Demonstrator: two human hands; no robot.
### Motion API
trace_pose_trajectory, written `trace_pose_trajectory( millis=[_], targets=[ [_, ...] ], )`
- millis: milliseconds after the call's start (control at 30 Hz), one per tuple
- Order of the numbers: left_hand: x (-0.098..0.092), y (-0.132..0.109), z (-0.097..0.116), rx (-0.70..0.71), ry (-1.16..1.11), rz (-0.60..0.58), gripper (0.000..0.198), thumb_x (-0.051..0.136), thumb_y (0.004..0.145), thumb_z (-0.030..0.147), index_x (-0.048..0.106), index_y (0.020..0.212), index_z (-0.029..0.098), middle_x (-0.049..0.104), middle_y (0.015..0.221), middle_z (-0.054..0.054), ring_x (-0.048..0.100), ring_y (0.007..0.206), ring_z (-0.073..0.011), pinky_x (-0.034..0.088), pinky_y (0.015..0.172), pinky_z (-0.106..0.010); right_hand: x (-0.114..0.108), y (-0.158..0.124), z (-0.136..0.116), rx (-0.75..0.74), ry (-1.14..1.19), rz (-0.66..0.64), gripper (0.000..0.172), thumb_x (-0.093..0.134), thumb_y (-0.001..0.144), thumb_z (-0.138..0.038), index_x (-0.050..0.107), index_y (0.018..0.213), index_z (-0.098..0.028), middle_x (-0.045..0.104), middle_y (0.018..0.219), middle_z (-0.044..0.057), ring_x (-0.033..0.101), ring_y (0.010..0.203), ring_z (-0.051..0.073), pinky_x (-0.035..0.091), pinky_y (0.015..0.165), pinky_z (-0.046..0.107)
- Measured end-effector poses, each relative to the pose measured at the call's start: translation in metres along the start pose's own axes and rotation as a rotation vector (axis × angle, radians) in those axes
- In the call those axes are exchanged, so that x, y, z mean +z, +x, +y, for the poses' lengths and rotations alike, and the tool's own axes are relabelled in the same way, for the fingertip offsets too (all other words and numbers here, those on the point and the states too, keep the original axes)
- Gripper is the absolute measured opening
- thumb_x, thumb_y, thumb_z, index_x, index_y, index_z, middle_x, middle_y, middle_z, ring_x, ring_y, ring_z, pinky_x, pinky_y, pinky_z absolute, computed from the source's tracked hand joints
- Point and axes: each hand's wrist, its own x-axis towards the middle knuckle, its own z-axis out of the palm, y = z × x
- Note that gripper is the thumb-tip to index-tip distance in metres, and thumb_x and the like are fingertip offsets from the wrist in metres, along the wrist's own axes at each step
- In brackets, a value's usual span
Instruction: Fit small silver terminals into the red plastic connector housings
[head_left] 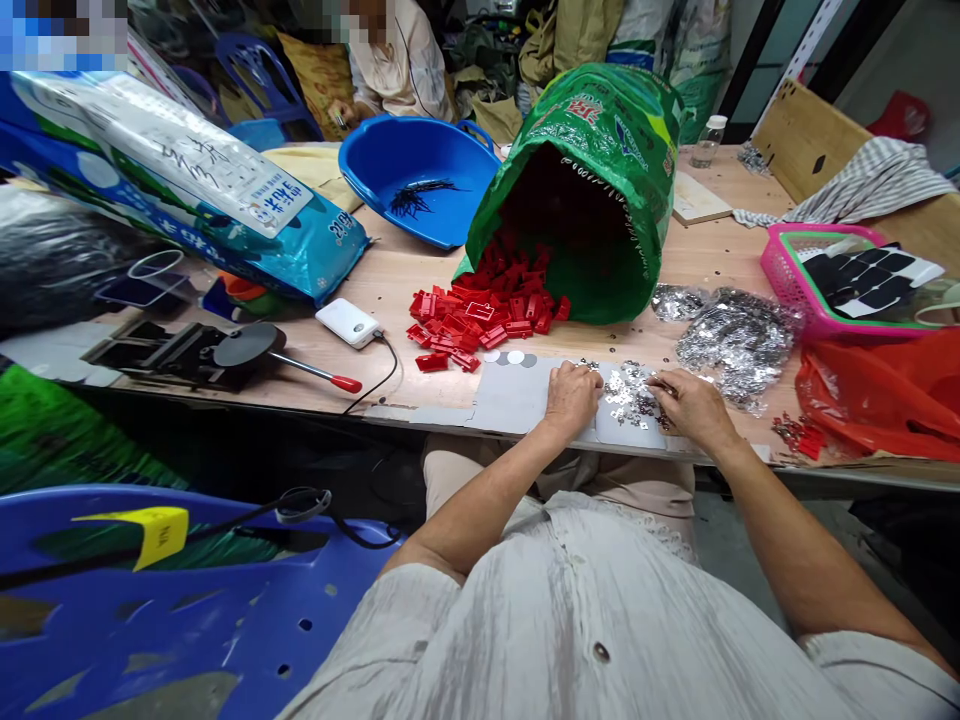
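Note:
Small shiny metal pieces [630,392] lie scattered on a grey sheet [514,395] at the table's front edge. My left hand [571,398] rests at the left side of these pieces, fingers curled and pressed together. Whatever its fingertips may hold is hidden. On the right side of the pieces, my right hand [696,405] has thumb and fingers closed in a pinch on a small dark metal piece [661,384], whose shape is unclear. Beyond my left hand, a heap of red plastic parts [487,308] spills from a green woven sack [600,130].
A blue basin [420,170] with dark thin pieces stands behind. Left are a lever tool [217,352], a white power bank [348,323] and a blue bag [225,190]. Right are bagged metal pieces [739,345], a pink basket [784,270] and a red bag [877,385]. Another person [405,60] sits opposite.

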Motion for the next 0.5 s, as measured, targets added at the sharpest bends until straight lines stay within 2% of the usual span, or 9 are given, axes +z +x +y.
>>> trace_pose_trajectory(
  millis=[333, 500],
  targets=[
    [0.001, -0.004, 0.0, 0.049, 0.002, 0.004, 0.014, 0.059, 0.088, 0.027, 0.073, 0.09, 0.023, 0.07, 0.098, -0.007, 0.05, 0.104, -0.0261, 0.035, 0.088, -0.042, -0.006, 0.001, 0.037, 0.08, -0.112, 0.016, 0.022, 0.054, 0.089, -0.03, 0.072, 0.099, -0.022, 0.072, 0.099, 0.006, 0.063, 0.091, 0.023, 0.047, 0.079, 0.035],
    [-0.003, -0.006, 0.001, 0.036, -0.014, 0.02, 0.016, 0.06, 0.088, 0.033, 0.072, 0.093, 0.023, 0.07, 0.1, -0.006, 0.05, 0.105, -0.0258, 0.036, 0.087, -0.041, -0.004, 0.004, 0.038, 0.07, -0.126, -0.062, 0.019, 0.056, 0.087, -0.032, 0.073, 0.094, -0.025, 0.071, 0.092, 0.004, 0.061, 0.088, 0.022, 0.045, 0.076, 0.033]
  ],
)
